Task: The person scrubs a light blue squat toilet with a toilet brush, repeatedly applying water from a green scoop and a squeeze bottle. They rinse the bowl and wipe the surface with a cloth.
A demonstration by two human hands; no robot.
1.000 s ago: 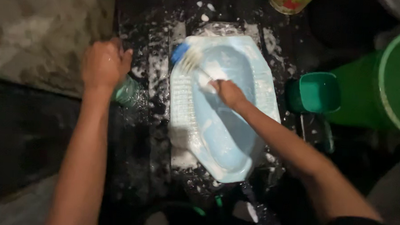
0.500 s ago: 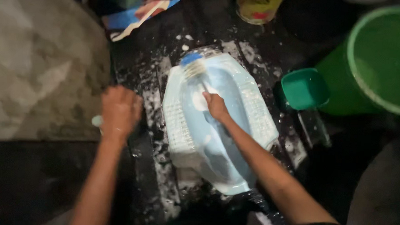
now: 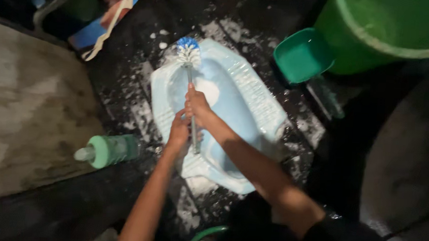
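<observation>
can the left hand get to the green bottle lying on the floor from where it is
Probably yes. The left hand grips the brush handle, and the green bottle lies on the floor to its left with nothing between; it would have to let go first.

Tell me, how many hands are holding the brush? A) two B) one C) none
A, since the left hand and the right hand both grip the thin handle of the toilet brush, whose blue and white bristles sit at the far rim of the pale blue squat pan.
</observation>
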